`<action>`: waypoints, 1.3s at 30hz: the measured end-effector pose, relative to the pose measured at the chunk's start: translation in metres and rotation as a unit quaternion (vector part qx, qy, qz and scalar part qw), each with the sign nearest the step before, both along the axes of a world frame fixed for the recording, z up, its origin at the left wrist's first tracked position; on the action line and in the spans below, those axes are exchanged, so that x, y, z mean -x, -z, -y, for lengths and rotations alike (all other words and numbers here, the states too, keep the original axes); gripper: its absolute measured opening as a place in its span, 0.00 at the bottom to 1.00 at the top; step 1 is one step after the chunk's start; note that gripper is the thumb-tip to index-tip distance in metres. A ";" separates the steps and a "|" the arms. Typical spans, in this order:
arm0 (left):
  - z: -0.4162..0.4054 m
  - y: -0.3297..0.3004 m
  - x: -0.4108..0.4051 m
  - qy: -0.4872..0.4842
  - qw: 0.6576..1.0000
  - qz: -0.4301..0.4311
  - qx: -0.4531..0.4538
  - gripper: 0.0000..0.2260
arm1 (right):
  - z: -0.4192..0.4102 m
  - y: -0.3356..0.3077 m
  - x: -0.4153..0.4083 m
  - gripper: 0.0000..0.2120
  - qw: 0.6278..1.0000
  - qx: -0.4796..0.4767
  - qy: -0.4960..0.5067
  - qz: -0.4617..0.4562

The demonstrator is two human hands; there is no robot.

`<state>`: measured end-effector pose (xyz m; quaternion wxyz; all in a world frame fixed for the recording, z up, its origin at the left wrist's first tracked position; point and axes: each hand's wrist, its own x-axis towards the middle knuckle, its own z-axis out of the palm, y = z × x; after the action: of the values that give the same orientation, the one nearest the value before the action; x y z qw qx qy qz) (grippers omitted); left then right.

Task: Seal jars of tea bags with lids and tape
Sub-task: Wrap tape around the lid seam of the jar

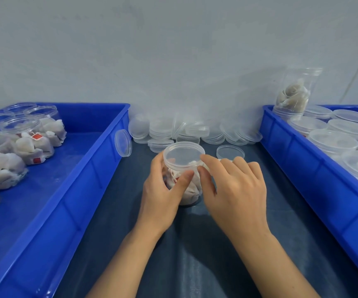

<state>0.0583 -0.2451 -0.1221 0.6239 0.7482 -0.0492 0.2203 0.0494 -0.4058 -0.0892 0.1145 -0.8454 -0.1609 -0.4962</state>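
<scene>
Basically light, thin clear plastic jar of soft tea bags, upright mid-surface; left hand wraps its wall, right hand fingers pinch just under the lid. Slippery, squashable: hold the wall low. Red tags, no readable writing.

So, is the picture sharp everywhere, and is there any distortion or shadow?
Head view: wide-angle bending curves the blue plastic crate on the left and the blue plastic crate on the right; the pile of clear plastic lids by the wall looks soft and hazy; a soft shadow lies on the dark mat under the hands.
</scene>
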 end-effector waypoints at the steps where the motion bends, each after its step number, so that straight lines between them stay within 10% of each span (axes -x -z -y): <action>1: 0.000 -0.001 0.001 -0.009 1.000 0.006 -0.004 0.28 | 0.000 -0.001 0.001 0.10 1.000 -0.005 -0.004 -0.007; 39: 0.012 -0.027 0.024 -0.068 0.997 -0.004 0.043 0.16 | -0.001 -0.006 0.003 0.15 0.989 -0.063 -0.015 -0.133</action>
<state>0.0346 -0.2575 -0.0953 0.6390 0.7232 0.0139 0.2617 0.0467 -0.4051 -0.0832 0.1951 -0.8924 -0.1258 -0.3870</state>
